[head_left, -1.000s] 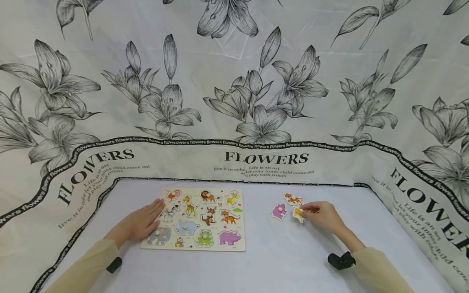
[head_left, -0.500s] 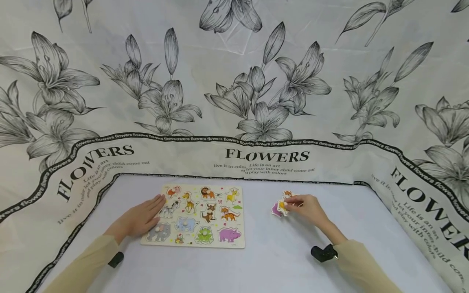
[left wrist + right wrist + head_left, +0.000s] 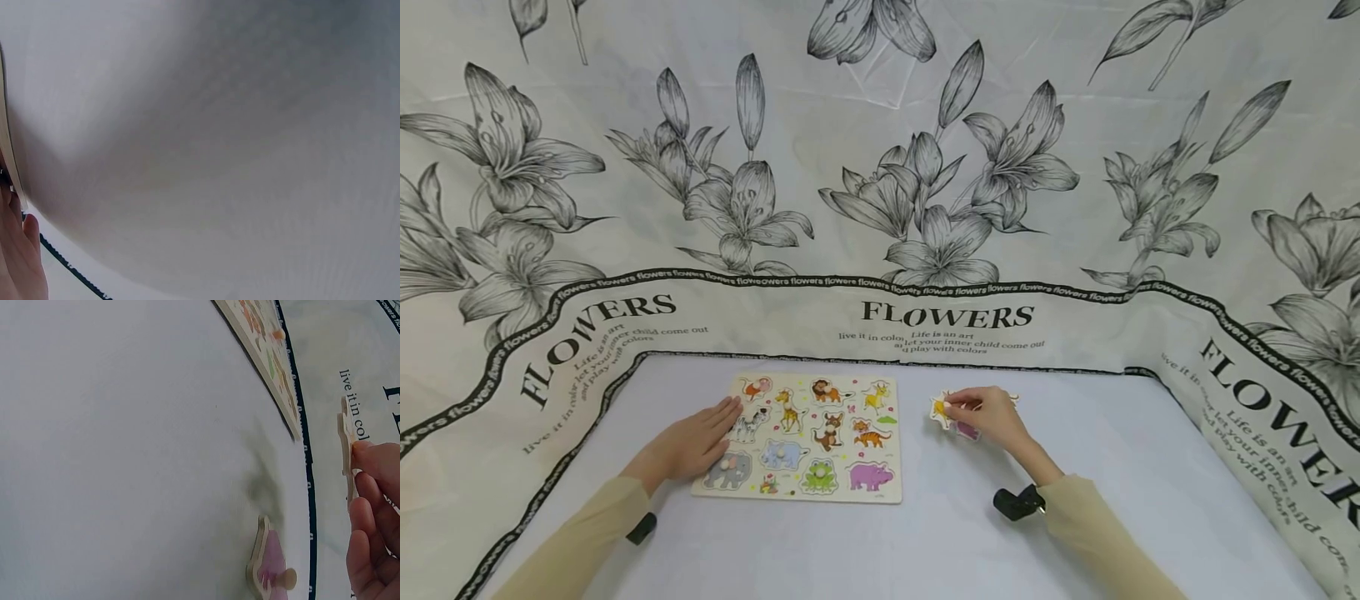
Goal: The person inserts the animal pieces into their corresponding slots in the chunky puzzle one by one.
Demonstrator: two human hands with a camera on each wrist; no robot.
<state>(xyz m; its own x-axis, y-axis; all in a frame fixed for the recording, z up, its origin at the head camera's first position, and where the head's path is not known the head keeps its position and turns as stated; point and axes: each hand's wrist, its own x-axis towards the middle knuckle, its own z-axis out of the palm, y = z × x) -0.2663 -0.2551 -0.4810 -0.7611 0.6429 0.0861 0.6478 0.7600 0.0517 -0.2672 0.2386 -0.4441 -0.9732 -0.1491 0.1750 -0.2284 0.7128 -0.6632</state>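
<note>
My right hand (image 3: 996,417) pinches a yellow animal puzzle piece (image 3: 938,408) by its knob, between thumb and fingers. In the right wrist view the piece (image 3: 345,444) is held up on edge, off the table. Beneath that hand lies a purple hippo puzzle piece (image 3: 966,431), partly covered; its round knob shows in the right wrist view. An orange piece behind the hand is almost wholly hidden. My left hand (image 3: 692,437) rests with extended fingers on the left edge of the wooden animal puzzle board (image 3: 865,497). Only part of this hand (image 3: 22,256) shows in the left wrist view.
The white tabletop (image 3: 865,550) stretches around the board and pieces. A flower-printed cloth (image 3: 775,325) rises behind the table and along both sides. A black wrist device (image 3: 1018,504) sits under the right sleeve.
My right hand has lifted the yellow animal piece and carried it left, past the purple hippo and orange pieces, towards the board. The left hand stays on the board's edge.
</note>
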